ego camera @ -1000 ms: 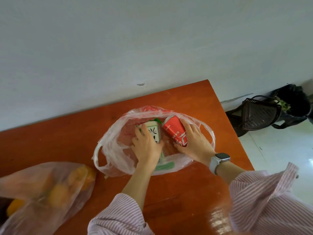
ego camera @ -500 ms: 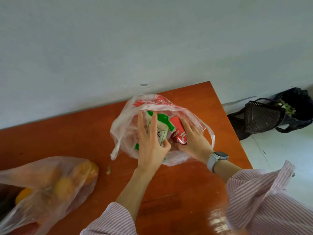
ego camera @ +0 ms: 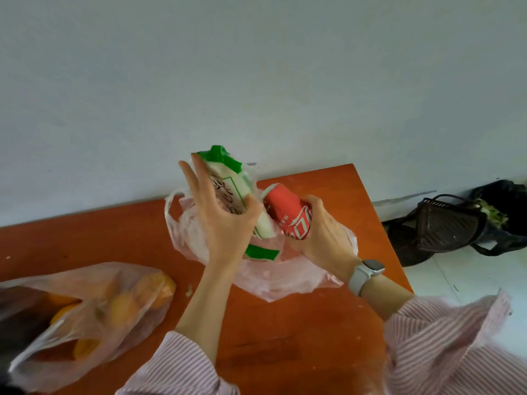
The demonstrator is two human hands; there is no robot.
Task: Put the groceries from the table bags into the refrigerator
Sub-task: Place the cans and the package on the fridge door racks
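Observation:
A thin pinkish plastic bag (ego camera: 285, 277) lies crumpled on the orange-brown table (ego camera: 285, 337) near the wall. My left hand (ego camera: 222, 223) grips a white packet with green ends and black lettering (ego camera: 228, 181), held above the bag and tilted. My right hand (ego camera: 322, 238) is wrapped around a red drink can (ego camera: 288, 212), raised just over the bag's mouth beside the packet. A second clear bag (ego camera: 94, 312) holding several oranges lies at the table's left front.
A pale wall runs right behind the table. To the right, on the light tiled floor, sit a dark woven basket (ego camera: 447, 223) and a black bag with greens (ego camera: 502, 212). The table's right edge falls off toward the floor.
Both hands have risen out of the bag: the packet and the can, which lay inside it, now are held above its mouth. The bag has sagged flat on the table.

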